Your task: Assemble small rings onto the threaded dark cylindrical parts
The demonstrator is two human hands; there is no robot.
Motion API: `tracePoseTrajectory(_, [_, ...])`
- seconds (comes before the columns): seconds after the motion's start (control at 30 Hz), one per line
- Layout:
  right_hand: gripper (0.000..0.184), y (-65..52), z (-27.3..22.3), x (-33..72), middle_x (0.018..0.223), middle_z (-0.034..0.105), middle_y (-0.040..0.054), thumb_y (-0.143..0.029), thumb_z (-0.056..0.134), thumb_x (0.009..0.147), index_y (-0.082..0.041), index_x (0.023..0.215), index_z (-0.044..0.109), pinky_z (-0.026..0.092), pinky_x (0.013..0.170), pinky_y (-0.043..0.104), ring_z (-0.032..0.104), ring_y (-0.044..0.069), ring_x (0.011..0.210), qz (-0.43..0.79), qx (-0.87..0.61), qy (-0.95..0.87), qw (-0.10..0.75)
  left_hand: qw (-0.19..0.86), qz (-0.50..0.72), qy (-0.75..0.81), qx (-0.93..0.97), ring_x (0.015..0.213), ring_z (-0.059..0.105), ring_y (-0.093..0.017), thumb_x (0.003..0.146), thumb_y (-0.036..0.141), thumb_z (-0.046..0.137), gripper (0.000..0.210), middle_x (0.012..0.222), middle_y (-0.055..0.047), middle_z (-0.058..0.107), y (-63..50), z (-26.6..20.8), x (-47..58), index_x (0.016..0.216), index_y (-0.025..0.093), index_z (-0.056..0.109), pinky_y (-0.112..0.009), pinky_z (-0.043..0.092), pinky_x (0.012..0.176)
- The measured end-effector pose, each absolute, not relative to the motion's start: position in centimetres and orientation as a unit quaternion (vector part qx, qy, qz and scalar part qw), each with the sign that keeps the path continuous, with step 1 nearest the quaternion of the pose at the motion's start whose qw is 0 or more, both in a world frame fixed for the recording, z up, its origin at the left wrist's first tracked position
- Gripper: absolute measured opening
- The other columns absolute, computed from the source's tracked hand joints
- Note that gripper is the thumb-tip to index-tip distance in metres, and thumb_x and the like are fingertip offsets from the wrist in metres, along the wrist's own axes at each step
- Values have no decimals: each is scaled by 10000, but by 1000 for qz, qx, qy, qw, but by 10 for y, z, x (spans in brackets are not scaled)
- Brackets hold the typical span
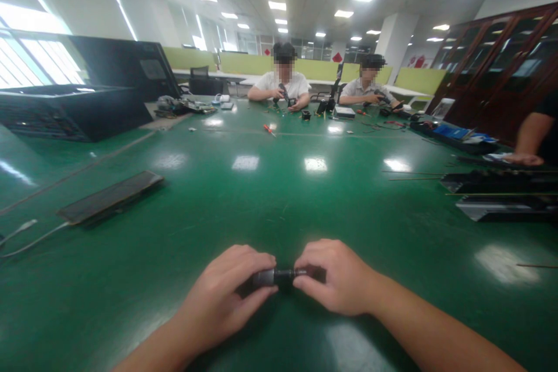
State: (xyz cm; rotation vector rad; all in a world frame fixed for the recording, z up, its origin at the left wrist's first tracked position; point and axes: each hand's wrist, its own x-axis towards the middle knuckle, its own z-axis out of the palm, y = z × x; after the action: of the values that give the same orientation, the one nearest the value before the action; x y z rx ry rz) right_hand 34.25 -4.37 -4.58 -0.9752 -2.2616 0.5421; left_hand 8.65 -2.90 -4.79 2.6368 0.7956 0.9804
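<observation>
Low over the near part of the green table, my left hand (233, 288) is closed round a dark cylinder with a thin shaft (264, 277). Its thumb and fingers press on the thick grey-black body. The thin shaft points to the right and lies level. My right hand (333, 276) pinches the shaft's far end between thumb and fingertips. Part of the cylinder is hidden inside my left hand, and blur keeps its exact kind from showing.
A flat dark slab (111, 197) with a white cable lies at left, before a large black case (74, 110). Two people work across the green table (279, 197); a red screwdriver (269, 129) lies near them. At right are black metal channels (505, 208) and another person's hand (525, 158).
</observation>
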Motion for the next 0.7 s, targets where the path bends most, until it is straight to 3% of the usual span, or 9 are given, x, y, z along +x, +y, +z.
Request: tracePoseTrajectory(0.7, [144,-42,-42,347,756,683,24,-294,642,892,-172,885,718,420,695,293,598,164,695,204,-372,-853,305,91,343,271,895,904,659,-143,866,187,724,314,1015,-14,730,-28,-47,84,1162,247,636,-268,529,821])
